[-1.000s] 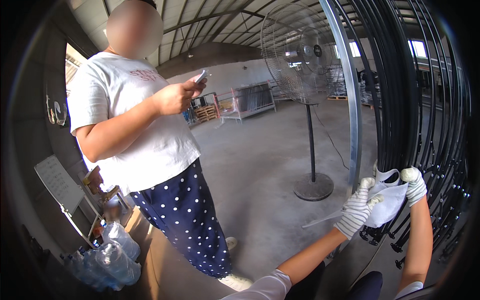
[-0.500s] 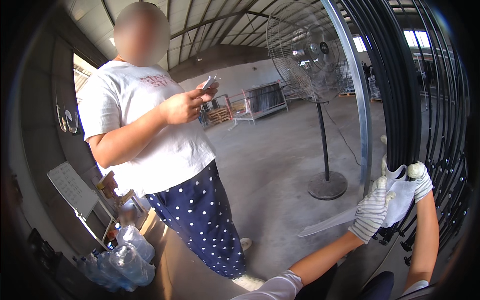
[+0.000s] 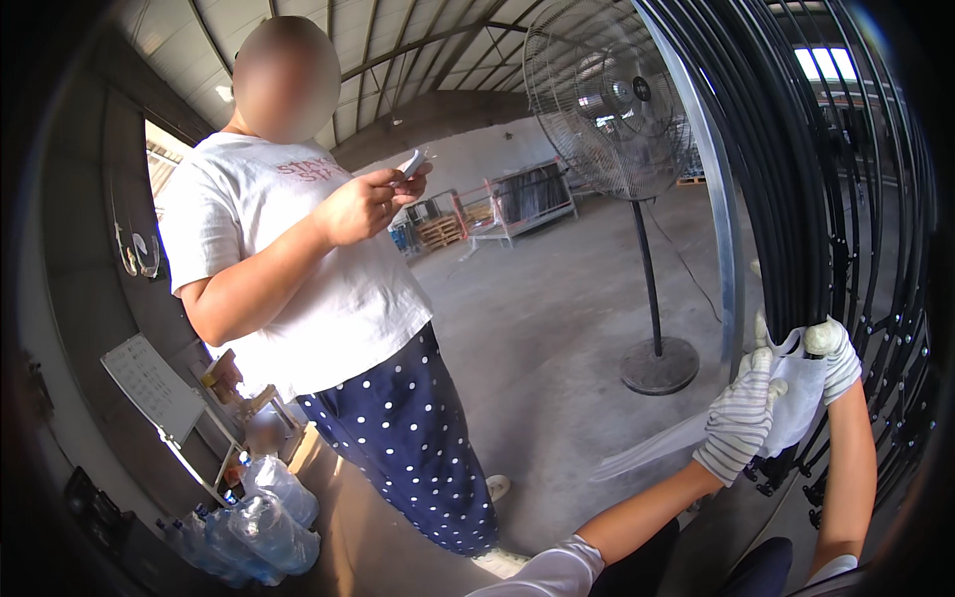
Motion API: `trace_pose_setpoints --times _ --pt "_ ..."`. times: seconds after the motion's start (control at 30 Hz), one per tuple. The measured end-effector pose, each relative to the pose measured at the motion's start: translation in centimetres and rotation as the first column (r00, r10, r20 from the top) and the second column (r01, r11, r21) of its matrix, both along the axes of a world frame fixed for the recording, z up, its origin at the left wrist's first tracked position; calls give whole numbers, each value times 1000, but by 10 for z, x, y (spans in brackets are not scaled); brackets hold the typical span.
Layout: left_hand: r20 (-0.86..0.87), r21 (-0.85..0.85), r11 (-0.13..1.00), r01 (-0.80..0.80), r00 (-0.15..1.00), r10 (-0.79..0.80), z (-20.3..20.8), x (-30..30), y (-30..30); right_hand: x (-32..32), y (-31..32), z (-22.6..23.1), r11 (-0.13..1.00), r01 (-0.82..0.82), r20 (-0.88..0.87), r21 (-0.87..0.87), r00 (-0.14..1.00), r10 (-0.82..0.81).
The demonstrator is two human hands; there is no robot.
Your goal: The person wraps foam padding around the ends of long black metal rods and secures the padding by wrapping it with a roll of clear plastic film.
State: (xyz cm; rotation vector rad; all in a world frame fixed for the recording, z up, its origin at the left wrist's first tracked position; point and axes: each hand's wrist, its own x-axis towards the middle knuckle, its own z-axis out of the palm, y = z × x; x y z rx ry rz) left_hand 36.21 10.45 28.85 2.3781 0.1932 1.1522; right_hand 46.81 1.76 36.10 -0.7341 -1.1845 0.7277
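A bundle of long, thin black rods (image 3: pixel 786 199) hangs upright at the right, with a thin white wrapping sheet (image 3: pixel 796 403) around the front of its lower part. My left hand (image 3: pixel 741 418), in a striped glove, is closed on the sheet's left side. On its right upper edge, my right hand (image 3: pixel 834 356) grips the sheet with the thumb pressed against the rods. A long white strip (image 3: pixel 652 448) trails from beside my left hand toward the left. The sheet and gloves hide the rods there, and my left fingertips are partly hidden.
A person (image 3: pixel 318 249) stands at the left, holding a small white object (image 3: pixel 411 164). Beyond my left hand are a metal post (image 3: pixel 718 189) and a pedestal fan (image 3: pixel 652 298). More black rods (image 3: pixel 885 249) hang at far right. Water jugs (image 3: pixel 264 527) and a whiteboard (image 3: pixel 154 386) stand lower left.
The whole view has shifted slightly. Both hands keep their hold on the white sheet, and the gap at its upper edge looks narrower. The other person stays in place.
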Motion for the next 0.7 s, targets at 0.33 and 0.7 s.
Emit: trace_pose_setpoints --times 0.33,0.7 --pt "-32 -9 921 390 920 -390 11 -75 58 -35 10 10 988 -152 -186 -8 971 148" --pt "-134 -214 952 218 959 -250 -9 -99 85 48 5 -49 974 214 197 71 954 -224"
